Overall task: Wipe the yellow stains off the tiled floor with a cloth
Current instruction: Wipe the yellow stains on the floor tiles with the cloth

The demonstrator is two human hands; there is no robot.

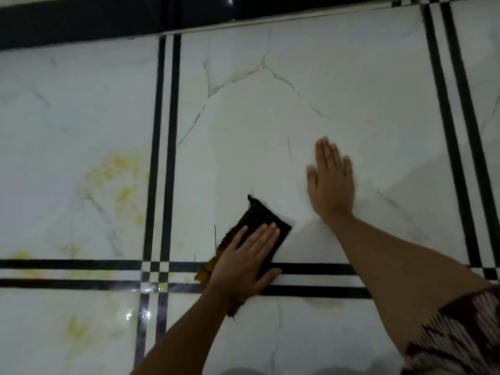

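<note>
Your left hand (243,262) lies flat on the black cloth (263,221), fingers straight and together, pressing it onto the tiled floor (270,117) rather than gripping it. The cloth sits at about six o'clock in the view, its near end across the upper of two black stripes (324,268) that run side to side. A frayed orange-yellow edge shows at the hand's nine o'clock side. Your right hand (331,185) is spread flat on bare tile, at about two o'clock from the cloth and apart from it, holding nothing; it looks like your prop.

The yellow stains (116,180) are not under the cloth. The main patch lies on the next tile, at nine to ten o'clock from the cloth, beyond the upright pair of black lines (162,158). Fainter marks sit at seven to eight o'clock, along the stripes and on the lower left tile.

So slide the cloth towards nine o'clock, across those lines, with your whole palm bearing down. I judge short overlapping strokes best, worked from the patch's rim inward so you do not smear it wider. Turn up a cleaner face of the cloth if that yellowed edge is soiled. Lean on the right hand; the floor looks glossy and may be slick.
</note>
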